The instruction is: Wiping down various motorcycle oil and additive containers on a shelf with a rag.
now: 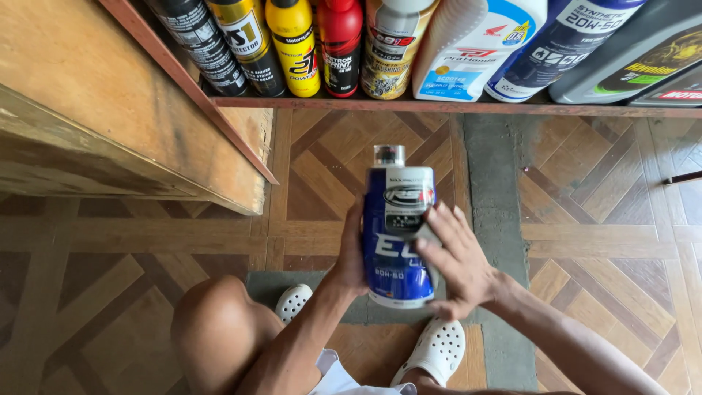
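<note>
Bare knee [217, 329] and two white perforated clogs [433, 351] are sitting closest to the lens, showing that the person is crouching low in front of the shelf. Just above the clogs, the blue oil bottle [397, 230] is being held upright with its silver cap pointing toward the shelf, probably so that its front label is facing the person.

Left hand [349, 256] is wrapping around the bottle's left side and back, fingers mostly hidden behind it, thumb edge pressing on the label; it seems to be carrying the weight. Right hand [457, 260] is lying flat against the bottle's right side, fingers spread and only loosely curled. A small dark-grey scrap, perhaps a cloth [426, 235], is sitting under its fingertips, though blur is making that hard to confirm.

Beyond the bottle, the wooden shelf [453, 107] is carrying a tight row of containers: spray cans [292, 47] in black, yellow and red to the bottle's upper left, larger white, blue and grey oil jugs [475, 44] directly above and to the upper right. Below the bottle, parquet floor [585, 219] is showing.
</note>
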